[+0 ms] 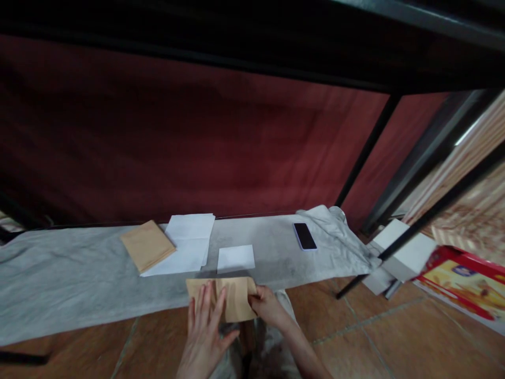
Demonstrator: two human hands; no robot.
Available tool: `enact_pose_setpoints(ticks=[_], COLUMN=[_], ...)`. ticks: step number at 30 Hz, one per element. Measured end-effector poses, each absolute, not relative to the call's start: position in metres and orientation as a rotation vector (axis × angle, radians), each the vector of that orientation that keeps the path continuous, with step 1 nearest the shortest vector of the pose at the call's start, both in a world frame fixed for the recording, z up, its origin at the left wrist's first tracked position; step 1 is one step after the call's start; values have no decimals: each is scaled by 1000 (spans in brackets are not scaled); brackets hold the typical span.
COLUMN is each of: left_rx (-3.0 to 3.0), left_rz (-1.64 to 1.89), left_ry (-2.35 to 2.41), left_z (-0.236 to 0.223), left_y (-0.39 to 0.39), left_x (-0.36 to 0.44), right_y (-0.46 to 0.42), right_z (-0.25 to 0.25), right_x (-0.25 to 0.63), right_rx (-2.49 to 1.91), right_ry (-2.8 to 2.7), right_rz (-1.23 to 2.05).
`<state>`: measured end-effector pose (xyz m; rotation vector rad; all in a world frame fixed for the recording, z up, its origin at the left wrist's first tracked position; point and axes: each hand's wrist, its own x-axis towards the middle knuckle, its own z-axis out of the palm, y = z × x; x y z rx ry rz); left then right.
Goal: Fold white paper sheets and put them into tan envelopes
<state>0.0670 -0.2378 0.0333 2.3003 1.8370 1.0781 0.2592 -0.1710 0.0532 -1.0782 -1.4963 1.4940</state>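
A bench (90,287) draped in grey cloth is the largest thing here; the white card (235,258) on it serves as the landmark. White sheets (189,243) lie to the left of the card, and a stack of brown envelopes (148,245) overlaps them, farther left.

The single brown envelope (239,308) is on the near side of the card, at the bench's front edge; whether it rests there or is held just above, I cannot tell. Its long axis runs left to right, nearly along that edge, with the creased, flap-like end pointing right.

The left hand (205,337) lies flat over it, fingers spread, not clasping. The right hand (268,306) pinches the creased end. For good handling, I would press lightly and evenly with the left fingers, hold the right end square so the crease runs straight, and avoid squeezing hard enough to buckle the thin paper.

The phone (305,236) lies to the right of the card, well apart.
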Motion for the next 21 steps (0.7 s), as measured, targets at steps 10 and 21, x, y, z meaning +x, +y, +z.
enact_pose_setpoints(ticks=[10,21], left_rx=[2785,2759], left_rz=[708,696], left_ry=[1781,1796], left_z=[39,59], left_y=[-221,-225], left_x=[55,75], right_y=[-171,-172], right_z=[64,57], right_x=[278,299], right_rx=[-937,-952], right_ry=[-1527,-1472], right_rz=[1701,1669])
